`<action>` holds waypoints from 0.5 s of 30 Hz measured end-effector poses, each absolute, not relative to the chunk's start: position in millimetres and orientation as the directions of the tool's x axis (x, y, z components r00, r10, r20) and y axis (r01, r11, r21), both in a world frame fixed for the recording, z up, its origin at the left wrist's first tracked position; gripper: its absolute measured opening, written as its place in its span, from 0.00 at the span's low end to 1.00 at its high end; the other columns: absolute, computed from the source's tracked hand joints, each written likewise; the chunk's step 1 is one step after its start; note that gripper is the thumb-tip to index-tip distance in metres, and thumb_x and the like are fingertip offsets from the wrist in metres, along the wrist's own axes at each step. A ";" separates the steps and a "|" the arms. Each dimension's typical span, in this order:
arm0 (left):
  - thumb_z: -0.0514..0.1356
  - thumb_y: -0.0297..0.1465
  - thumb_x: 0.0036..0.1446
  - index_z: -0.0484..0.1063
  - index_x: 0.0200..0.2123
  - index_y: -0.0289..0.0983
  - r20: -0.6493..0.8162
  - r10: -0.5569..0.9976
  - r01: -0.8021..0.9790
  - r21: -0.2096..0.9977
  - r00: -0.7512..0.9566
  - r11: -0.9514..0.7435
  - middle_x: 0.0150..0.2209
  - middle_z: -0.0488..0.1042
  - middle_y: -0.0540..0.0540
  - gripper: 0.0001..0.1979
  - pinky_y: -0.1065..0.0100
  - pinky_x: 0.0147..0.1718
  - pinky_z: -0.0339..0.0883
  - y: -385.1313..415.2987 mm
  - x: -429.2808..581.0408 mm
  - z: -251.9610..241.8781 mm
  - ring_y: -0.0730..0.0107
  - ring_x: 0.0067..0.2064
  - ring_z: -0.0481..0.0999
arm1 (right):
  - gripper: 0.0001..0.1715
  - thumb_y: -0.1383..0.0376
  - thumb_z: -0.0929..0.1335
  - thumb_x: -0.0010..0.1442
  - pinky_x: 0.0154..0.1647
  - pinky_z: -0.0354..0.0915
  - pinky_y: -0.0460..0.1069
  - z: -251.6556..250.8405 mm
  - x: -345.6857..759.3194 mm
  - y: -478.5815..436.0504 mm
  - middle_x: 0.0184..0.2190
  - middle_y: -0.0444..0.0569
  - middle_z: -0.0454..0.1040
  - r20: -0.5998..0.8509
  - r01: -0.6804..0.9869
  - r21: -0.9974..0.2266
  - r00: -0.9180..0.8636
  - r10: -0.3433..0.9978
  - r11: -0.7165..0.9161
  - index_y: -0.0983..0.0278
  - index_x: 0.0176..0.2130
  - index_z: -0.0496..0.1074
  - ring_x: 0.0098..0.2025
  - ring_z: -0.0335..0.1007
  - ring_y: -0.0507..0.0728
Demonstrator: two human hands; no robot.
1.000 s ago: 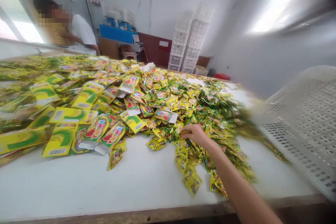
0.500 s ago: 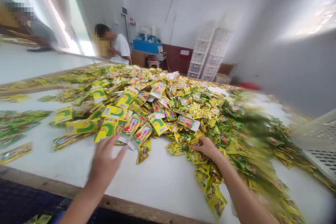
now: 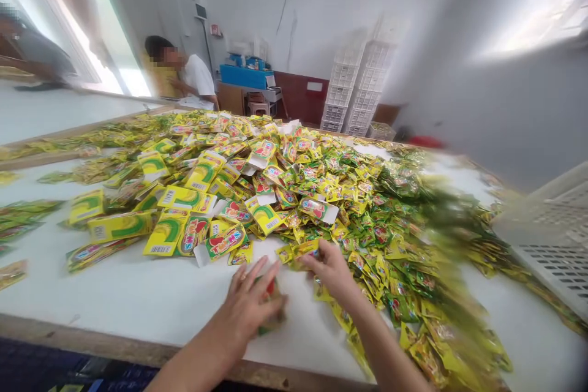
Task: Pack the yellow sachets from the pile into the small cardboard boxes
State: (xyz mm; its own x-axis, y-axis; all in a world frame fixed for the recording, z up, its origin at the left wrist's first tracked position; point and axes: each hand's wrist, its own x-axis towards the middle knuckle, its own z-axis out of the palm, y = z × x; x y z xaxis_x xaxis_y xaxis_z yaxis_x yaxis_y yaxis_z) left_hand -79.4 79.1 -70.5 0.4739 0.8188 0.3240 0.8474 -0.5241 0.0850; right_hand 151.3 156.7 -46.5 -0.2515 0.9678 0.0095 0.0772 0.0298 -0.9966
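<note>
left hand [image 3: 244, 303]: grasping blurred carton [image 3: 275, 322] near the front edge of the desk [image 3: 138, 294], probably for working room | right hand [image 3: 332, 267]: pinching yellow sachet [image 3: 306, 248] farther in, at the fringe of the heap [image 3: 367, 220], likely for easy reach

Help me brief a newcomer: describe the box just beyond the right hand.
On the white table, find the heap of boxes and packets. Just beyond the right hand lies the box, its white flap pointing right, unlike the small packets beside it.
</note>
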 end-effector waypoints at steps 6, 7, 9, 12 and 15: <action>0.54 0.31 0.61 0.69 0.54 0.39 0.354 0.931 0.930 0.364 -0.091 -0.047 0.53 0.69 0.37 0.18 0.53 0.49 0.66 67.2 -61.1 -99.1 0.51 0.55 0.68 | 0.14 0.58 0.70 0.53 0.23 0.65 0.45 -65.1 117.8 160.0 0.26 0.42 0.69 0.013 0.270 -0.961 -0.201 0.980 0.068 0.62 0.28 0.62 0.27 0.66 0.52; 0.56 0.37 0.61 0.72 0.50 0.38 0.316 0.935 0.930 0.365 -0.162 0.038 0.50 0.70 0.37 0.17 0.52 0.46 0.66 68.1 -56.6 -95.7 0.50 0.52 0.69 | 0.12 0.60 0.70 0.53 0.25 0.63 0.44 -65.2 118.1 161.1 0.26 0.42 0.69 0.018 0.308 -0.948 -0.188 0.982 0.077 0.62 0.27 0.63 0.28 0.65 0.53; 0.60 0.43 0.57 0.74 0.45 0.39 0.244 0.951 0.941 0.320 -0.191 0.107 0.49 0.71 0.38 0.17 0.51 0.44 0.63 69.5 -43.8 -84.7 0.48 0.51 0.69 | 0.10 0.66 0.71 0.49 0.27 0.60 0.44 -63.6 121.5 162.1 0.23 0.41 0.68 0.011 0.385 -0.919 -0.187 0.982 0.083 0.63 0.24 0.65 0.29 0.63 0.52; 0.63 0.43 0.53 0.75 0.40 0.39 0.147 0.983 0.955 0.288 -0.112 0.065 0.48 0.71 0.38 0.15 0.51 0.44 0.59 69.2 -24.5 -69.3 0.47 0.52 0.66 | 0.13 0.71 0.73 0.41 0.25 0.56 0.43 -60.0 130.0 159.9 0.17 0.38 0.63 -0.060 0.464 -0.884 -0.240 0.969 0.061 0.64 0.18 0.64 0.26 0.59 0.50; 0.65 0.44 0.49 0.75 0.35 0.39 0.051 0.995 0.934 0.352 -0.086 0.062 0.43 0.72 0.39 0.15 0.51 0.42 0.59 67.3 -16.2 -64.1 0.46 0.51 0.67 | 0.10 0.72 0.73 0.39 0.22 0.54 0.42 -54.9 139.9 154.8 0.15 0.37 0.63 -0.155 0.483 -0.876 -0.298 0.942 0.009 0.65 0.17 0.67 0.21 0.57 0.48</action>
